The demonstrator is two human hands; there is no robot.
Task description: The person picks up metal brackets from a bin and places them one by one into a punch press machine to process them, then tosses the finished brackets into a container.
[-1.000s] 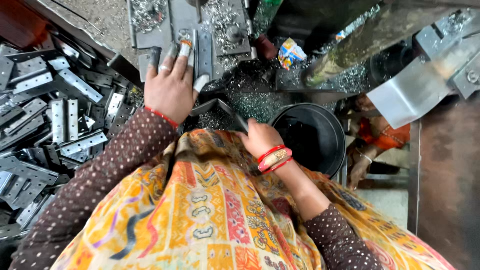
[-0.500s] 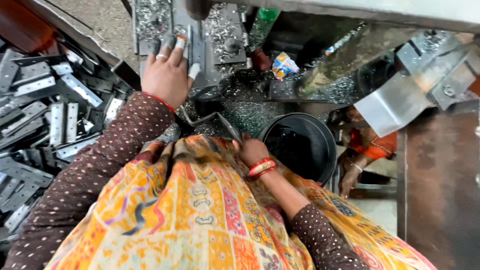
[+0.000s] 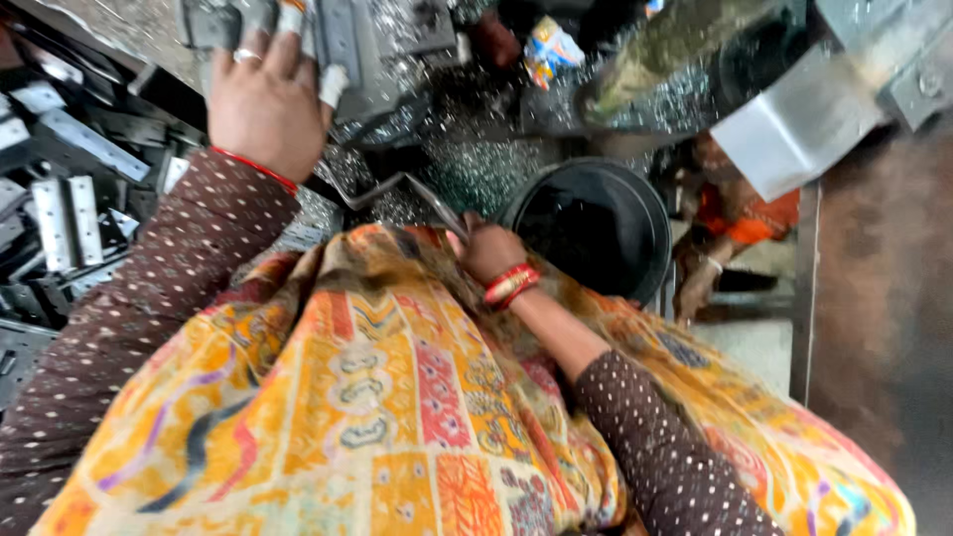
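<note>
A worker's left hand (image 3: 266,104) presses flat on a grey metal part (image 3: 342,45) at the machine bed; right hand (image 3: 488,250), closed around the crank handle (image 3: 397,187) just below it, should turn steadily.

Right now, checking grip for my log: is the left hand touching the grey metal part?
Touching. The head view shows the left hand with fingers lying on the grey metal part.

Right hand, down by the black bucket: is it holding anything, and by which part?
The right hand grips a bent metal handle at its near end. The fingers are wrapped around that end.
</note>
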